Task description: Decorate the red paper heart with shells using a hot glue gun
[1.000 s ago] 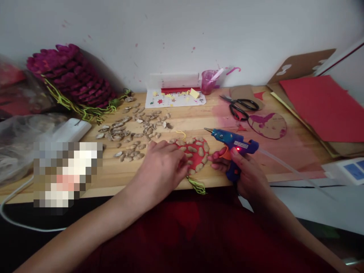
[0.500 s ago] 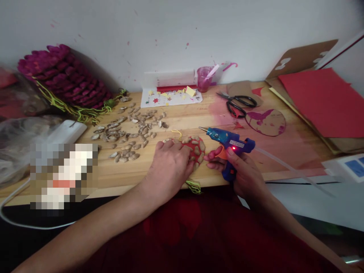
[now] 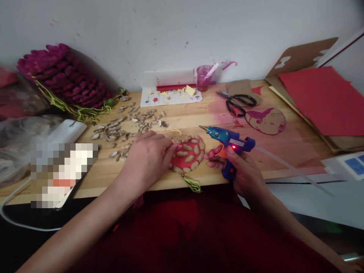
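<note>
A round red piece (image 3: 178,162) lies near the table's front edge, with peanut shells around its rim and across its middle. Yellow-green strings (image 3: 192,184) hang from its lower side. My left hand (image 3: 149,159) is at its left edge, fingers bent and partly hidden; whether they hold anything does not show. To the right, my right hand (image 3: 244,167) grips a blue glue gun (image 3: 224,137) with a lit red light, its nozzle pointing left above the table. Loose peanut shells (image 3: 115,129) are scattered beyond my left hand.
Black scissors (image 3: 241,100) and a cardboard disc (image 3: 265,122) lie at the back right, beside red sheets (image 3: 321,102). A pink cup (image 3: 204,78) stands by the wall. Purple stacked pieces (image 3: 64,77) are at the left, above a blurred-out phone (image 3: 65,176).
My left hand has moved left off the middle of the red piece, uncovering more shells on it. My right hand and the glue gun have hardly moved.
</note>
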Motion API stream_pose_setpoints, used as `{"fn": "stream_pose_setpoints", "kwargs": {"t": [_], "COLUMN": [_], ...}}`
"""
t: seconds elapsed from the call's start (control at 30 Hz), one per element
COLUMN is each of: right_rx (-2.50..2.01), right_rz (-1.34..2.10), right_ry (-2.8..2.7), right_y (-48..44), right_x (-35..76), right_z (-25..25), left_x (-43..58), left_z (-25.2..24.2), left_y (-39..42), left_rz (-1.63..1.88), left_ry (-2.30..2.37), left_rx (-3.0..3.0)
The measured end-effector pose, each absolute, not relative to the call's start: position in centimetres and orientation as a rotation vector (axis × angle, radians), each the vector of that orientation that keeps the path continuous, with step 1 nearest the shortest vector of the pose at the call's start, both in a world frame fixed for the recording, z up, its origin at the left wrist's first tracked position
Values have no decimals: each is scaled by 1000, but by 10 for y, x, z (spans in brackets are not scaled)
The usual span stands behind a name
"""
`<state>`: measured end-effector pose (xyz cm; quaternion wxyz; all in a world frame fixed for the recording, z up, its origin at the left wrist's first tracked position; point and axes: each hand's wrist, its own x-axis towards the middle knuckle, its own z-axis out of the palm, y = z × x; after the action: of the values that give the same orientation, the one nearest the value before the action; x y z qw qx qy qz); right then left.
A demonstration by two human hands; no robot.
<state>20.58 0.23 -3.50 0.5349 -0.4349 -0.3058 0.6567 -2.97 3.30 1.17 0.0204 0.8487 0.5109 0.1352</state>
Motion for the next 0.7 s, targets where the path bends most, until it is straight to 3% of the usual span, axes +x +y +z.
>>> {"fn": "stream_pose_setpoints", "kwargs": {"t": [0.33,0.7], "right_rx": [-1073,-1063], "right_rz": [1548,1539], "right_ry": [-764,-746], "right_y": [1,1], "right_x": [205,203], "right_z": [-31,-31], "left_x": [-41,-49], "left_z": [6,-7], "left_y": [30,15], "left_rz": [567,313], "left_ry": [1432,1248], "left_rx": [2506,2541]}}
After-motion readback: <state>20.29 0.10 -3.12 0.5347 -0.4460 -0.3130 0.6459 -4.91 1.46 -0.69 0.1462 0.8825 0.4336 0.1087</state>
